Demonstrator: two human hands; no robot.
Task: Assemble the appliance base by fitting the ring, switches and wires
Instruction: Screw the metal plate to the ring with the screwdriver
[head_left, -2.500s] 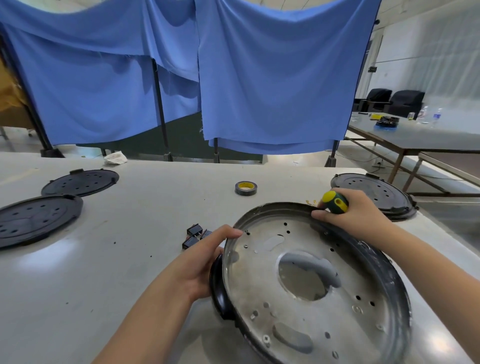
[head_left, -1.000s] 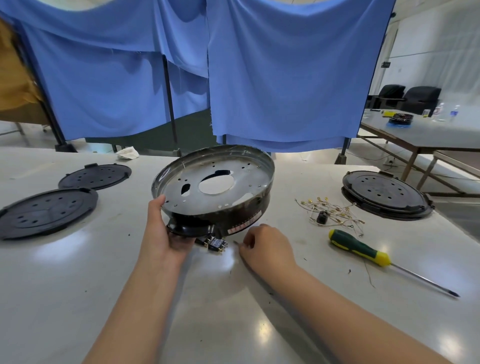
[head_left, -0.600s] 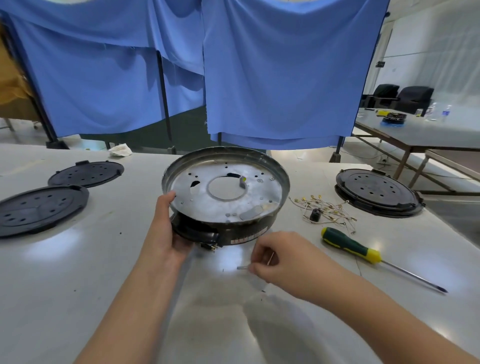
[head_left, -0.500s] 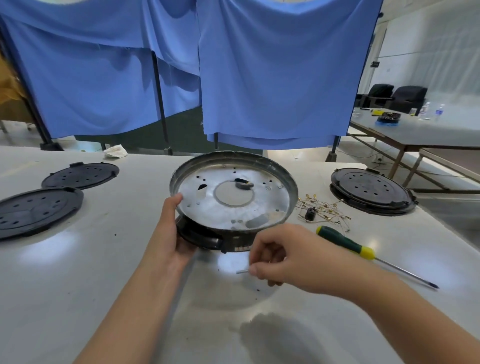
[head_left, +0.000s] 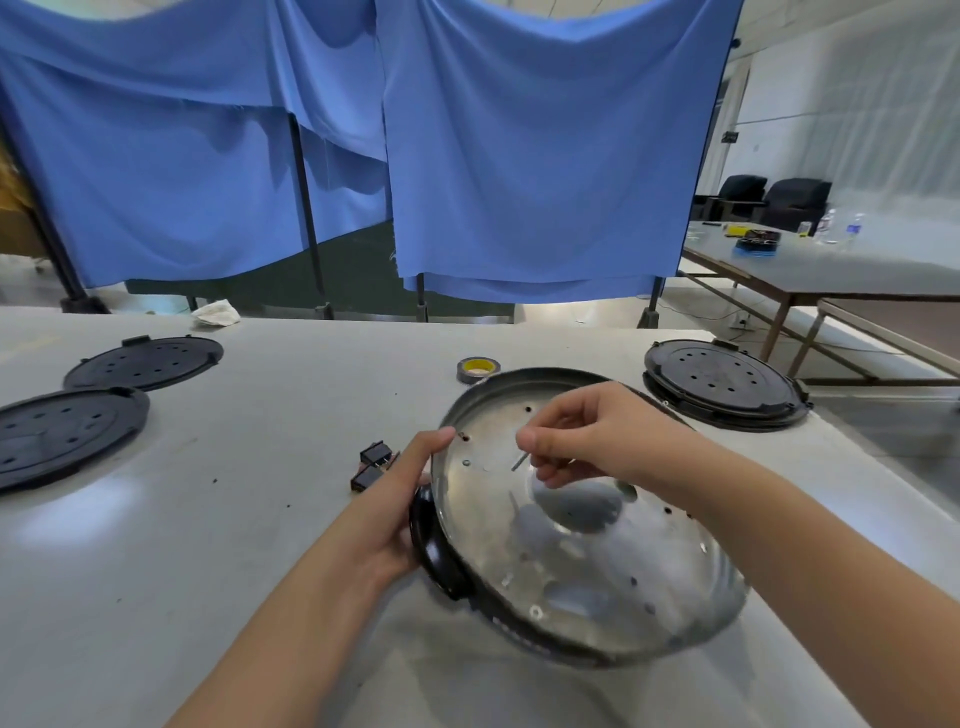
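Blue curtains (head_left: 519, 156) hang behind your pale worktable (head_left: 234, 519). From the head view, your left hand (head_left: 395, 499) grips the appliance base (head_left: 571, 551) by its left edge, tilted toward you; your right hand (head_left: 587, 436) pinches a small screw (head_left: 518, 461) over the metal plate. The pan holds nothing loose. The switches (head_left: 371, 465) lie just beside your left hand, unfitted, so most assembly looks undone.

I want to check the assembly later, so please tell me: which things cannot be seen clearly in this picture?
- Head view: the small metal piece pinched by the right hand is too small to identify.
- The black switches are partly hidden behind the left hand.
- The appliance base is blurred at its near edge; its underside faces away.
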